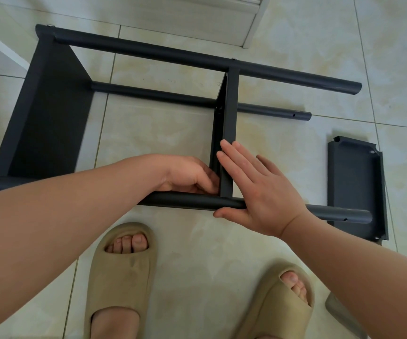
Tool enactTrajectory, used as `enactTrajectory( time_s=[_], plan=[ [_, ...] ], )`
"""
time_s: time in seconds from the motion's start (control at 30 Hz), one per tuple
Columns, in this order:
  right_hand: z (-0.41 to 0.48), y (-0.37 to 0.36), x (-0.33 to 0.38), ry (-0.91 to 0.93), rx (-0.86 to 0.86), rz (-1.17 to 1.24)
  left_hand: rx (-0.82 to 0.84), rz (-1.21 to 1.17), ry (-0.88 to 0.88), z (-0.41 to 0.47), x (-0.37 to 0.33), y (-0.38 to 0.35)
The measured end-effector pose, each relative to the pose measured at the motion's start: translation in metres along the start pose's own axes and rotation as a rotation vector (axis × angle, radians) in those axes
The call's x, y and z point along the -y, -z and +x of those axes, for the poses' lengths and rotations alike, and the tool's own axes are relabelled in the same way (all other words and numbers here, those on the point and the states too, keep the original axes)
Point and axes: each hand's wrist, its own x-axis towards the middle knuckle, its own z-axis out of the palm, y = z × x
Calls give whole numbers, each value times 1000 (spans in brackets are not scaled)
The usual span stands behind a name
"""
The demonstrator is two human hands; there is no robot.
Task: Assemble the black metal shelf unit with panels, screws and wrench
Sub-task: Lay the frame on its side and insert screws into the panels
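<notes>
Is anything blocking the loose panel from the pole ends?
Nothing visible. The loose panel lies on the floor by the free pole ends, and the near pole crosses above its lower part.

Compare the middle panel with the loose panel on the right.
The middle panel stands on edge, fitted between the poles; the loose panel lies flat on the tiles, hollow side up. The right hand presses the middle panel; no hand touches the loose panel. Both are black with folded rims.

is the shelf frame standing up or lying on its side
On its side. The shelf frame lies on the tiled floor, its posts running level along it and both fitted panels standing on edge.
</notes>
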Motion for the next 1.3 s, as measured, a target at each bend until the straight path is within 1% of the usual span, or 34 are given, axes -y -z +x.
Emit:
enactTrajectory(
  time_s=[0.13, 0.3, 0.53, 0.83, 1.13, 1.3],
  plan=[
    [0, 0, 0, 4, -5, -2, 8, -24, 26, -1, -1, -2],
    [1, -1, 0, 8, -20, -5, -71, 98, -5, 2, 0, -1],
    [1, -1, 0, 13, -24, -3, -16, 0, -15, 4, 2, 0],
    [1, -1, 1, 11, -22, -5, -22, -66, -1, 1, 0, 0],
    [1, -1, 0, 9, -27, -4, 48, -76, -12, 0, -1, -1],
    [1, 0, 1, 10, -27, -9, -1, 16, 5, 3, 1, 0]
  ],
)
